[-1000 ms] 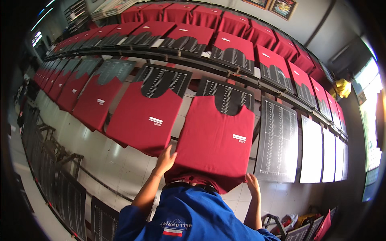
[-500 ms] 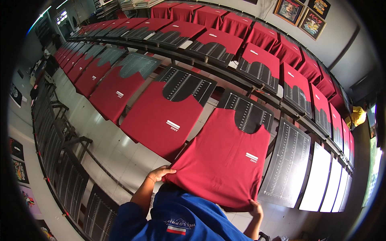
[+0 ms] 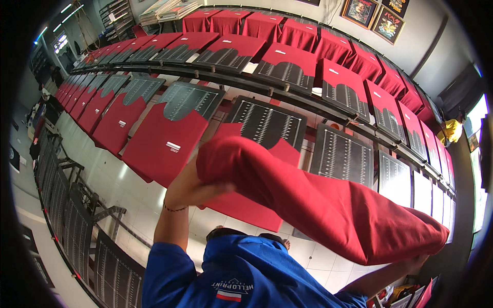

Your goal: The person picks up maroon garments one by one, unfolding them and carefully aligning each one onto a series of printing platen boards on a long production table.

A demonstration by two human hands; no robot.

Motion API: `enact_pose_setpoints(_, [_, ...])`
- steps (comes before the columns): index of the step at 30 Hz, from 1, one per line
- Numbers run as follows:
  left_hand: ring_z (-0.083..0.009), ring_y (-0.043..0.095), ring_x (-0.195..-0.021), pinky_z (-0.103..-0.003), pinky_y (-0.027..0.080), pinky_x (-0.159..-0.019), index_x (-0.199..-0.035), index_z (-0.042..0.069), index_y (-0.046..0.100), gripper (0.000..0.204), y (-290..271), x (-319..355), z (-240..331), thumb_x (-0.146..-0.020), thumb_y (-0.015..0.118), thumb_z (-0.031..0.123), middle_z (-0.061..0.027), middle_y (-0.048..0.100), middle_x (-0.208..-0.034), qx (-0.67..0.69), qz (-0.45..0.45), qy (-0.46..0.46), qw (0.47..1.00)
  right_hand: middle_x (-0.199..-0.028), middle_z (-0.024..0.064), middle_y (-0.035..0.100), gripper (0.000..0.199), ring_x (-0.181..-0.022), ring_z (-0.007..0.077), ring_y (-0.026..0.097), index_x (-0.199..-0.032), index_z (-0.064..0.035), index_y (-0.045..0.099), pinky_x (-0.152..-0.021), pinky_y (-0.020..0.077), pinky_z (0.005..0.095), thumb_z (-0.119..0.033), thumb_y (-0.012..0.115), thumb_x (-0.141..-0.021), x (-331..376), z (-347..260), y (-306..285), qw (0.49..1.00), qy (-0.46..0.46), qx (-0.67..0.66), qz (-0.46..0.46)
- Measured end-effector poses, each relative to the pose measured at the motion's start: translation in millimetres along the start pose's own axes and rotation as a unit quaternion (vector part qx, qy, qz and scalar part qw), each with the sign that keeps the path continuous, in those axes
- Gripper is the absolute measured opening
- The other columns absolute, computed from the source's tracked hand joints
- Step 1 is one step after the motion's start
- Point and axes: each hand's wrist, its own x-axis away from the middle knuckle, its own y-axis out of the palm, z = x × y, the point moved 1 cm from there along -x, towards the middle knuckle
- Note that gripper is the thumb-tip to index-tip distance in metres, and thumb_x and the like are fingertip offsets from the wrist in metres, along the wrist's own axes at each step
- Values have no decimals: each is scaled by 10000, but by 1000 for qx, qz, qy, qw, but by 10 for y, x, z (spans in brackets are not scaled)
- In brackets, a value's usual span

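Note:
A red fabric panel [image 3: 313, 203] hangs in the air, folded and stretched slantwise between my hands. My left hand [image 3: 197, 190] is slightly blurred at its left end; cloth drapes over the upper part, so its grip is partly hidden. At the lower right end my right hand [image 3: 417, 262] is closed on the edge, its fingers mostly behind the cloth. Behind the lifted panel, another red panel [image 3: 244, 210] lies on a black board [image 3: 267, 123] with white ruled marks. A bare black board [image 3: 341, 154] shows to its right.
Rows of boards bearing red panels [image 3: 162, 146] run along a dark rail [image 3: 287, 92]. White-looking boards [image 3: 422, 192] stand at the right. Another rack of black boards [image 3: 118, 267] lies to the left, over a tiled floor [image 3: 138, 200].
The red panel has come up off its board, leaving it bare, and is now folded over in the air. My left hand rose; my right hand moved out to the right.

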Motion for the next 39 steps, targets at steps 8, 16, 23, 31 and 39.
enact_pose_setpoints(8, [-175,616,-991,-319,517,-854,-1234,8,513,416,-1453,-217,-203,-878,629,187,-101,612,-1142,247,81,-122,958,-990,48,617,285,-865,136,573,-1095,-20,586,-805,469,273,-252,484,-964,387,104,2486,980,82,153,-97])
enact_pose_setpoints(16, [-255,658,-937,-359,536,-858,-1141,-12,589,342,-2040,-477,14,-918,525,238,-159,657,-1083,439,87,-135,884,-995,56,620,264,-887,141,581,-1075,-18,585,-811,475,290,-234,489,-958,192,-231,3612,991,127,-1,-41])
enact_pose_setpoints(23, [-222,619,-1014,-358,503,-896,-1195,-20,548,394,-2032,291,243,-878,580,213,-132,626,-1127,304,148,-160,928,-988,59,624,234,-885,180,605,-1059,-23,587,-803,502,319,-207,537,-924,641,-459,3202,974,96,183,-93])
enact_pose_setpoints(31, [-119,550,-1043,-292,413,-949,-1177,-6,584,312,-2355,1997,-1514,-895,564,125,-44,624,-1126,113,74,-308,942,-800,3,613,156,-714,131,569,-937,-86,643,-657,462,279,-185,590,-828,2743,465,2749,820,570,-7,-41])
enact_pose_setpoints(39, [-128,556,-983,-285,431,-899,-1145,-12,599,338,-2536,3251,-2473,-843,601,140,-58,638,-1050,83,130,-456,877,-973,13,592,226,-914,180,537,-1020,-87,608,-849,441,382,-178,582,-814,3875,812,2245,761,645,56,-41])
